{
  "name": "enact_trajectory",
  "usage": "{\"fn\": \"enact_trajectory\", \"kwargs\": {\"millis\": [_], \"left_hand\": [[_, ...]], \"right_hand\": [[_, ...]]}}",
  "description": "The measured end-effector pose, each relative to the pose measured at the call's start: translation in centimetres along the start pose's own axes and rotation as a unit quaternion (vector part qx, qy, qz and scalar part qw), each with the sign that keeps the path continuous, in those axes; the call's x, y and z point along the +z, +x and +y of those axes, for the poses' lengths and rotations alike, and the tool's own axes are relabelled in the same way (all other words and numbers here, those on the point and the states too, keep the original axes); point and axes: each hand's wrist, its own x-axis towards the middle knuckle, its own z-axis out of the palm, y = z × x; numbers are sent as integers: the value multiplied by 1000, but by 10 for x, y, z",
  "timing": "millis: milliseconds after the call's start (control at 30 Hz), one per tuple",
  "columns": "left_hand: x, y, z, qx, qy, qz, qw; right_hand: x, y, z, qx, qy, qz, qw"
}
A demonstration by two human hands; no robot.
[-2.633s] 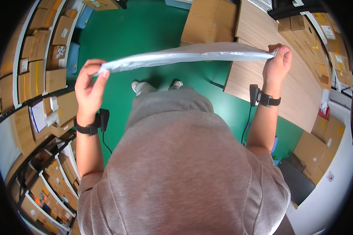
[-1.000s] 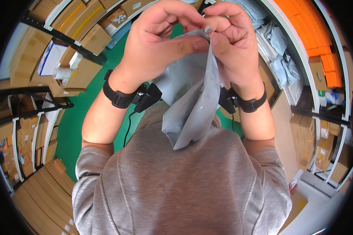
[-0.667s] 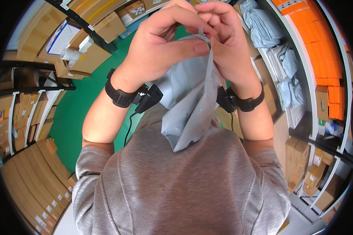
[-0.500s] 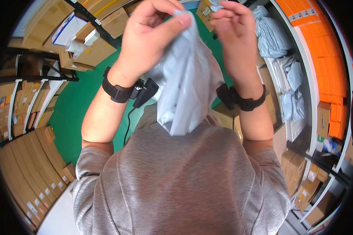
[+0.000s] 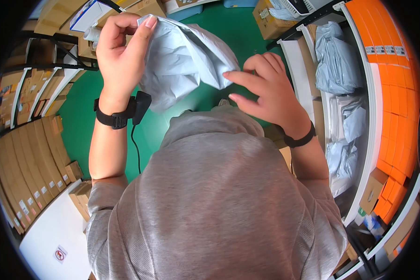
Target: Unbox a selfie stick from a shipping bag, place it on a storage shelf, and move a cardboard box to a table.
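A light grey plastic mailing bag (image 5: 172,65), crumpled and folded over on itself, hangs in front of me above the floor. My left hand (image 5: 123,53) pinches its upper left corner between thumb and fingers. At the bag's lower right edge is my right hand (image 5: 268,88), its fingers apart. Its index fingertip meets or nearly meets the plastic, while the thumb stands clear below. Each wrist wears a black strap; a black device with a cable (image 5: 140,107) sits on the left one.
Right of me, a shelf holds grey plastic-wrapped parcels (image 5: 336,65) beside stacked orange boxes (image 5: 394,102). Flat brown cartons (image 5: 28,172) stand in a row at left. An open carton (image 5: 268,21) stands ahead on the green floor (image 5: 86,121).
My left hand has carried the bag to the left, and the bag has swung from hanging lengthwise to spreading sideways. My right hand has come down to its right edge.
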Motion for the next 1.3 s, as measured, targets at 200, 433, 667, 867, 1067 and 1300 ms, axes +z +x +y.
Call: {"fn": "enact_trajectory", "kwargs": {"millis": [200,433,667,867,1067,1300], "left_hand": [[7,-7,25,18,41,15,999],[-28,-24,48,81,84,-36,993],[-89,-59,57,77,111,-23,991],[-162,-80,47,68,127,15,989],[-213,-96,25,51,98,13,994],[-223,-87,21,65,-24,8,998]], "right_hand": [[13,10,52,14,-106,0,994],[42,48,68,-62,-161,60,983],[63,75,46,-114,-160,66,978],[64,91,17,-154,-73,55,984],[54,104,-48,-159,68,58,983],[68,82,-109,24,392,180,902]]}}
